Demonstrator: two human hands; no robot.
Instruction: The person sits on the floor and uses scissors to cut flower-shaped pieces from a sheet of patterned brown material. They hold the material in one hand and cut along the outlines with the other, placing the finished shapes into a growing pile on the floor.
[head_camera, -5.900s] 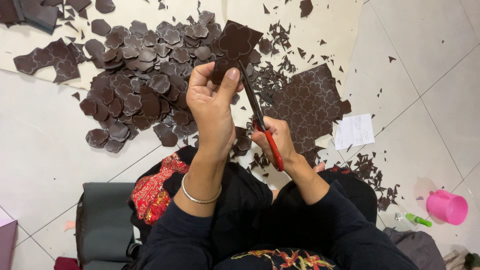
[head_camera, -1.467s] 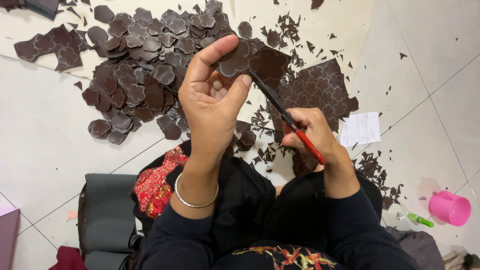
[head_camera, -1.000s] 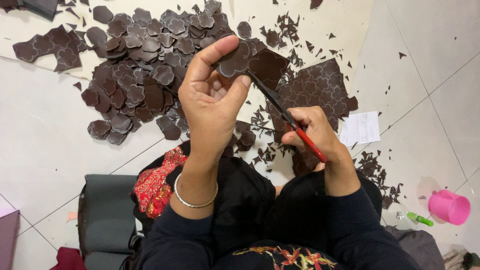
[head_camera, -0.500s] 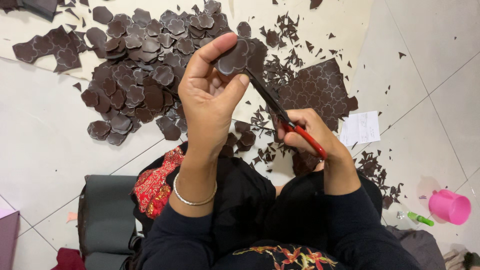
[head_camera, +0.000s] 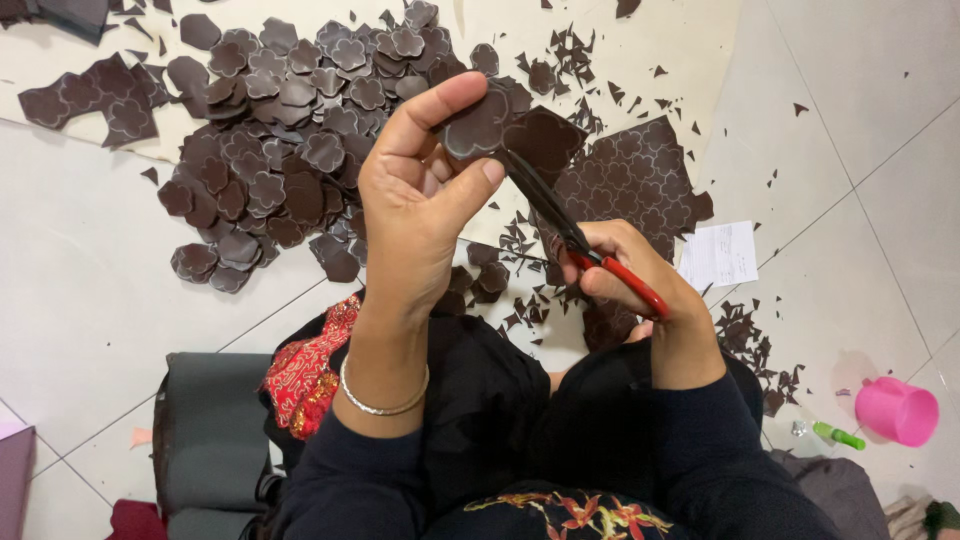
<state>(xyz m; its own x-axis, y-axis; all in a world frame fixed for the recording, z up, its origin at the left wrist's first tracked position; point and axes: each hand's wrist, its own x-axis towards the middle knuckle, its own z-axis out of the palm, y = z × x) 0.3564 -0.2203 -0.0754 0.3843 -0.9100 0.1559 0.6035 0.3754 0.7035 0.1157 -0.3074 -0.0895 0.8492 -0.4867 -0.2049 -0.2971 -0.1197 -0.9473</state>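
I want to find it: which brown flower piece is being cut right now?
The one pinched in the left hand, the flower piece held up against the scissors. All the others lie loose on the floor.

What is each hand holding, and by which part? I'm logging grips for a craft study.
The left hand pinches a dark brown flower-patterned piece at its near edge. The right hand grips the scissors by their red handles.

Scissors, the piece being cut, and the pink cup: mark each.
scissors (head_camera: 560, 225), head view, on the dark blades just ahead of the red handles.
brown flower-shaped piece (head_camera: 480, 125), head view, on its face between the left hand's thumb and fingers.
pink cup (head_camera: 897, 411), head view, on its side wall.
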